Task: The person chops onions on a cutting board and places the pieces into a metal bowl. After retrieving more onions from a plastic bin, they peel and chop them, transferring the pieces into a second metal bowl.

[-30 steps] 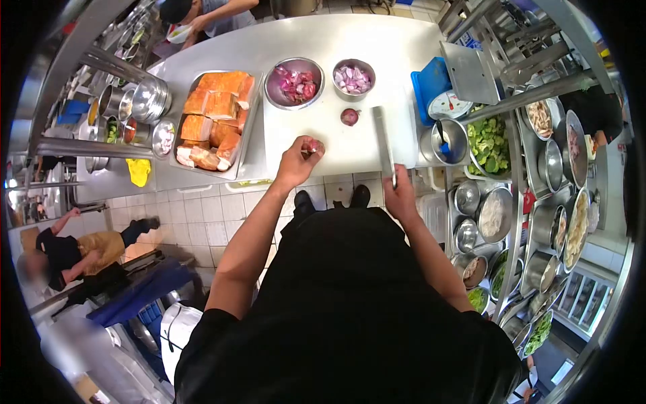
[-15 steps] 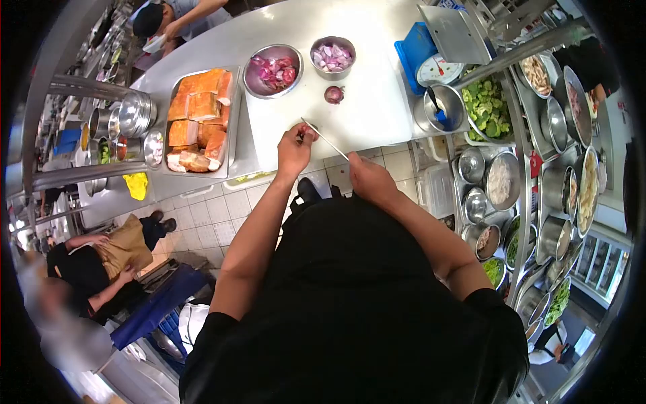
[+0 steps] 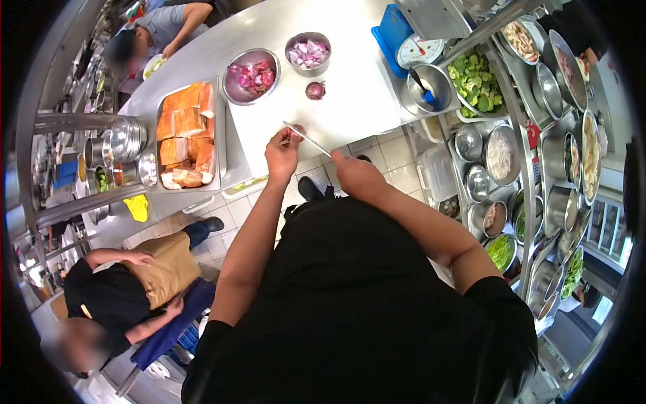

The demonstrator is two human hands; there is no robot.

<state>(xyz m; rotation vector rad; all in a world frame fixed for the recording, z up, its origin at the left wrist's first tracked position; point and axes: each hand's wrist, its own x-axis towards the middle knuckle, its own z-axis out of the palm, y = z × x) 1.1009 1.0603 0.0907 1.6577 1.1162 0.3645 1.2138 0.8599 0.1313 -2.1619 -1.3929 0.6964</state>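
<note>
My right hand [image 3: 356, 176] is wrapped round the handle of a knife [image 3: 311, 141], its blade pointing up and left over the white cutting board [image 3: 363, 108]. Against the blade, my left hand [image 3: 282, 152] pinches a red onion [image 3: 297, 132], mostly hidden by my fingers. Farther up the board lies a whole red onion [image 3: 315, 91]. Beyond it stands a metal bowl of chopped onion [image 3: 308, 54]. To its left, a wider bowl holds onion skins and pieces [image 3: 252, 77].
A metal tray [image 3: 219, 151] of orange-skinned meat blocks stands left of the board. On the right are a blue scale [image 3: 397, 40], a pot with a blue brush [image 3: 428, 91] and a tray of greens [image 3: 478, 84]. One person [image 3: 128, 283] stands lower left, another [image 3: 171, 30] upper left.
The view has shifted, so the board and bowls sit slightly farther left. My hands keep the same grip on onion and knife. The person at lower left has come closer.
</note>
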